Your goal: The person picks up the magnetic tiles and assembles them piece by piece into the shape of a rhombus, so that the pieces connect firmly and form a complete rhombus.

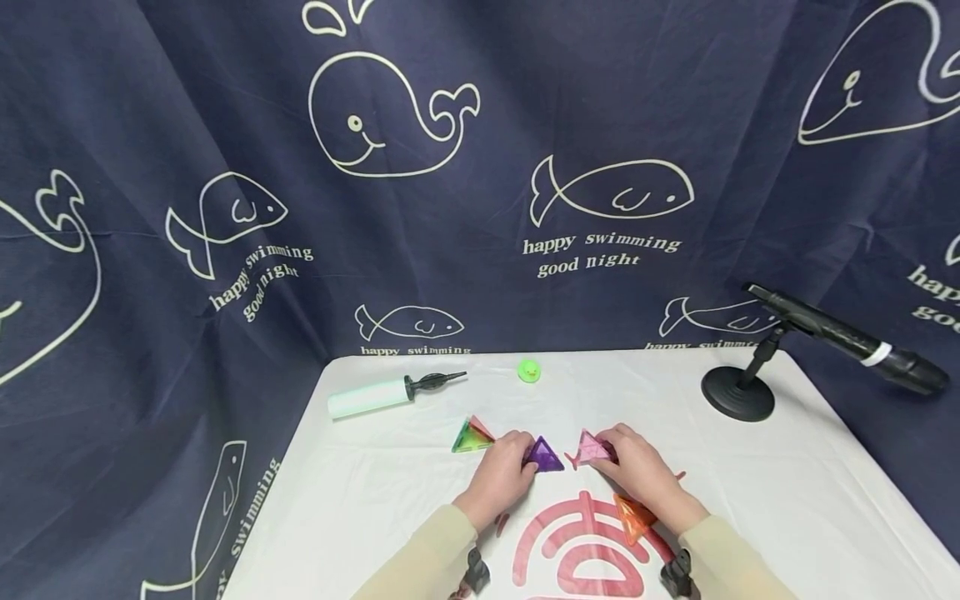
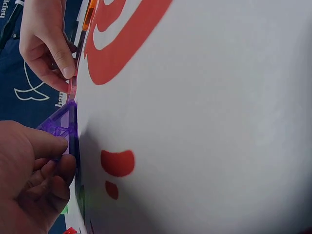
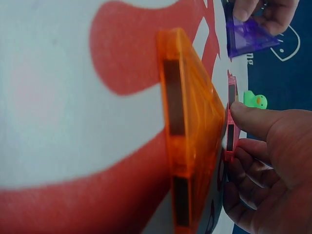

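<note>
My left hand [image 1: 504,467] pinches a purple translucent triangular magnetic tile [image 1: 546,457] between thumb and fingers, close over the white table. In the left wrist view the purple tile [image 2: 62,119] stands tilted up from the surface. To its right, my right hand [image 1: 637,467] holds a pink triangular magnetic tile [image 1: 591,447] by its edge. The thumb presses on the pink tile [image 3: 231,114] in the right wrist view, where dark magnet strips show along its side. A small gap separates the two tiles in the head view. An orange triangular tile [image 1: 634,520] lies beside my right wrist.
Green and red triangular tiles [image 1: 472,437] lie left of my left hand. Farther back are a hand pump [image 1: 375,397] and a green duck toy [image 1: 528,371]. A black stand [image 1: 738,393] bearing a microphone [image 1: 832,329] is at the right. A patterned dark curtain [image 1: 480,250] hangs behind the table [image 1: 360,500].
</note>
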`<action>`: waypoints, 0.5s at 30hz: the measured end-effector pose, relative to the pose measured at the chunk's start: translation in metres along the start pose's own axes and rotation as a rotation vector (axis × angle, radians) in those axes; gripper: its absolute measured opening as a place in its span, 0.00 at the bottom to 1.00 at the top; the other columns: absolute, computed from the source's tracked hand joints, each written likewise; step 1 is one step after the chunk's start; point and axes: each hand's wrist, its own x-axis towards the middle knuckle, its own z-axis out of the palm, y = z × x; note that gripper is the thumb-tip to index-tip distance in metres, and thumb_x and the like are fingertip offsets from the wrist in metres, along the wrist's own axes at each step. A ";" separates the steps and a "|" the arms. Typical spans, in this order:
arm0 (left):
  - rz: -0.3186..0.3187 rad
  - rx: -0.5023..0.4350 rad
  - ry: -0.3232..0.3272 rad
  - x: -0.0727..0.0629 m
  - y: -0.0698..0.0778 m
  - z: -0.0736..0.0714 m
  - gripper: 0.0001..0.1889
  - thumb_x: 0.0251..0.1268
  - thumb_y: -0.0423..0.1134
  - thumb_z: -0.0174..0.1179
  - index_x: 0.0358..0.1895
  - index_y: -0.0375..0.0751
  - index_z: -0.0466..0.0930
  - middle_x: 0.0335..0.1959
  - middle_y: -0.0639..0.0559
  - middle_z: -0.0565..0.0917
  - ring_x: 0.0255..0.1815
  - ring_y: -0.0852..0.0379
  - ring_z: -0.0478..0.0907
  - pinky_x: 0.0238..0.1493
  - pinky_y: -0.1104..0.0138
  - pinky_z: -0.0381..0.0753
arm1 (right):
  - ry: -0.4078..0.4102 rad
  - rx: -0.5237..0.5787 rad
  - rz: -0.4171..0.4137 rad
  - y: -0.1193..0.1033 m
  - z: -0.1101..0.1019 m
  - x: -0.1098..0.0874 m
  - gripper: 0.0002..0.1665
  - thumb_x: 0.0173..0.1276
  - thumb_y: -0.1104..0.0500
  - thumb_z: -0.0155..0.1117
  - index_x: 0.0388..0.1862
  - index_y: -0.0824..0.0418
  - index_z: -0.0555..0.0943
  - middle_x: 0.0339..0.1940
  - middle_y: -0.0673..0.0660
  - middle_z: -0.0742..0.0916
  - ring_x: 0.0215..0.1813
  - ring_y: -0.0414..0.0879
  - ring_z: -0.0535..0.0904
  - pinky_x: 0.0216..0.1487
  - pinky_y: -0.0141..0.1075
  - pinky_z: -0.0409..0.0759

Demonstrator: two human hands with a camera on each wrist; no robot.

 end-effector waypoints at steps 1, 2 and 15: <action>-0.009 0.000 -0.001 0.001 0.000 0.000 0.10 0.63 0.34 0.73 0.44 0.40 0.83 0.36 0.53 0.83 0.37 0.61 0.81 0.42 0.67 0.83 | -0.003 -0.002 -0.002 0.000 0.001 0.000 0.25 0.63 0.55 0.80 0.53 0.69 0.84 0.44 0.59 0.84 0.47 0.55 0.83 0.54 0.54 0.83; -0.017 -0.001 0.000 0.001 0.000 0.000 0.09 0.63 0.34 0.73 0.44 0.40 0.83 0.36 0.53 0.83 0.37 0.61 0.80 0.42 0.67 0.82 | -0.006 -0.005 -0.002 -0.001 0.001 0.000 0.26 0.63 0.55 0.80 0.53 0.69 0.84 0.44 0.59 0.84 0.47 0.55 0.84 0.55 0.54 0.82; -0.042 0.019 0.043 0.014 -0.002 0.008 0.07 0.63 0.33 0.73 0.39 0.40 0.83 0.33 0.51 0.84 0.35 0.58 0.82 0.39 0.66 0.83 | -0.034 0.015 0.027 -0.020 0.009 0.004 0.25 0.64 0.56 0.80 0.54 0.68 0.84 0.45 0.58 0.84 0.46 0.51 0.83 0.55 0.52 0.83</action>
